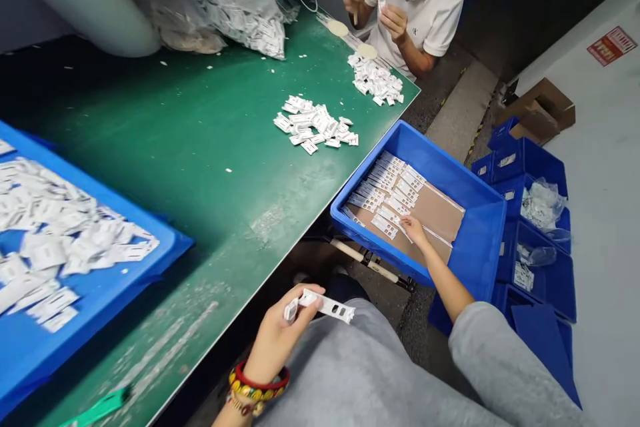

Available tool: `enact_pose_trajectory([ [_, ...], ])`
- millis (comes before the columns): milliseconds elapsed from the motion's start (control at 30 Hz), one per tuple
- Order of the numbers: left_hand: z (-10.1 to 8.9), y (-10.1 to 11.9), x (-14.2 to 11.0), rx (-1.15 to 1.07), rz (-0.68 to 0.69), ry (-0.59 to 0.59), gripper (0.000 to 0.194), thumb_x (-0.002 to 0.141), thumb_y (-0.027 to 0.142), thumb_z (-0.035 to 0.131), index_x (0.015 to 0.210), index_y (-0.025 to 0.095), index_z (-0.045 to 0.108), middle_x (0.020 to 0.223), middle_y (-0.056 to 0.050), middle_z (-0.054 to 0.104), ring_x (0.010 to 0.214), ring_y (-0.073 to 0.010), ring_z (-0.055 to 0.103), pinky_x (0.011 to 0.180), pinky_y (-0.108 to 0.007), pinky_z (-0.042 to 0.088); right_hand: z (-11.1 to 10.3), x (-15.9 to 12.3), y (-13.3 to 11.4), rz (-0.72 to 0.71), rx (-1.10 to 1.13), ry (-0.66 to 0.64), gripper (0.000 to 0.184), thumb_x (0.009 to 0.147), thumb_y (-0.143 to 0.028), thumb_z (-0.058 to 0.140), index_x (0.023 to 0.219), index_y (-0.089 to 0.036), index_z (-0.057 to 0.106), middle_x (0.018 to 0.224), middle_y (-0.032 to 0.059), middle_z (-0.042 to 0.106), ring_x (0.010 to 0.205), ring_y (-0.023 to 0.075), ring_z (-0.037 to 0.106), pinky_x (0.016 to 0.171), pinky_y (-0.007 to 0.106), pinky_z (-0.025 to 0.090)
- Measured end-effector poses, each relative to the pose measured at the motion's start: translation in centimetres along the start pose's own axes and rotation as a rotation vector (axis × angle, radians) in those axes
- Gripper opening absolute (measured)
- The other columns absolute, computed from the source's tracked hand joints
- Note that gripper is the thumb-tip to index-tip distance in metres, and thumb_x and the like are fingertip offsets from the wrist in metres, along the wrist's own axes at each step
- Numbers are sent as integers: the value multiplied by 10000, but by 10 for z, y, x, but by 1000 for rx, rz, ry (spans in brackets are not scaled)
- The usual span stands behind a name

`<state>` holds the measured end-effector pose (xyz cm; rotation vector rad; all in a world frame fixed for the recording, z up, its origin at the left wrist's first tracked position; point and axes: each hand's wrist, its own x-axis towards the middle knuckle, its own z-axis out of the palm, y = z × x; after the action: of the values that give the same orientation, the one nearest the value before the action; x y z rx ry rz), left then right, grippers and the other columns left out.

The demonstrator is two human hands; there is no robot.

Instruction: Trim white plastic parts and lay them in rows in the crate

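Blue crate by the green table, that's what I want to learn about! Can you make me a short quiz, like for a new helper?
1. True or false: the right hand is reaching into the blue crate.
2. What lies under the white strips in that crate?
3. What does the left hand hold?
A) a plastic bag
B) a white punched strip
C) a brown carton flap

Key:
1. True
2. A brown cardboard sheet
3. B
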<state>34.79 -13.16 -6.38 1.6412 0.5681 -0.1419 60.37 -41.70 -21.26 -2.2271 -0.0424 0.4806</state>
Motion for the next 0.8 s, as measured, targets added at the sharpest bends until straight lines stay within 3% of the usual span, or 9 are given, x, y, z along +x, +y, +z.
enact_pose_trajectory([
  [100, 18, 11, 4, 17, -46, 27, 308, 739, 505, 659, 818, 214, 723, 730, -28, 675, 591, -162, 563, 559, -258, 462, 20, 6, 16, 31, -71, -144, 327, 942, -351, 582, 1206, -159, 569, 1190, 79, 604, 1004, 197, 626, 850, 405, 549],
  [267, 44, 3, 12, 42, -72, 87, 374, 713, 567, 671, 804, 210, 735, 727, -37, 660, 578, -157, 540, 540, -262, 447, 48, 9, 25, -26, -151, -279, 109, 862, -178, 609, 941, -126, 662, 858, 32, 667, 747, 133, 596, 747, 284, 495],
  [367, 58, -7, 13, 26, -152, 84, 406, 694, 559, 693, 884, 200, 708, 598, 17, 567, 484, -117, 444, 482, -239, 384, 57, 15, 22, -102, -180, -298, 140, 827, -112, 591, 948, -143, 655, 841, 19, 664, 744, 128, 572, 750, 257, 449],
  [433, 66, -8, 14, -4, -184, 97, 418, 678, 526, 718, 928, 195, 669, 646, 24, 580, 477, -97, 420, 487, -231, 377, 62, 19, 20, -145, -201, -310, 122, 828, -118, 597, 934, -152, 649, 822, 16, 655, 747, 133, 564, 751, 256, 429],
  [567, 77, 1, 18, -6, -187, 101, 376, 683, 495, 712, 885, 188, 629, 610, 45, 529, 464, -82, 369, 489, -228, 352, 68, 25, 19, -199, -243, -334, 77, 844, -130, 587, 897, -156, 637, 775, 12, 624, 737, 145, 548, 728, 256, 399],
  [667, 82, 12, 22, 13, -191, 67, 318, 700, 455, 698, 860, 185, 641, 516, 80, 399, 460, -86, 323, 483, -228, 311, 65, 22, 18, -234, -269, -345, 104, 839, -116, 580, 928, -154, 617, 857, 28, 619, 775, 147, 535, 740, 253, 392],
  [800, 86, 22, 26, 7, -201, 51, 275, 683, 406, 710, 831, 184, 646, 486, 95, 347, 456, -86, 308, 485, -226, 303, 56, 13, 14, -274, -300, -384, 105, 826, -105, 586, 908, -167, 604, 935, 40, 600, 828, 162, 527, 766, 258, 389],
])
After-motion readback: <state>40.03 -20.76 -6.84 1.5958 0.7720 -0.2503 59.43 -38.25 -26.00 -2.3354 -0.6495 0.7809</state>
